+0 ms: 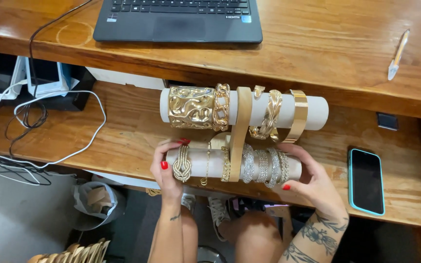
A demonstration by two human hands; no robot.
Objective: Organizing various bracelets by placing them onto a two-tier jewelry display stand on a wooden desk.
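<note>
Both forearms come up from the bottom edge, w/ knees below them. Left hand point(164, 170) cups the left end of the lower roll point(198, 163), fingers curled over its top, pressing it. Right hand point(313, 178) cups the right end the same way, thumb under, fingers spread along the roll. So the roll is gripped between both hands, just above the shelf point(123, 131) edge. On it sit a gold knot bracelet point(182, 164), a thin chain and several sparkly bangles point(265, 166), maybe w/ stones. Wooden stand point(239, 131) crosses the middle. Upper roll point(315, 112) holds a wide gold cuff point(191, 107), approx. touching a chain bracelet. Phone point(366, 181) lies right of the hand. Laptop point(176, 19) and pen point(398, 53) are on the desk above.
</note>
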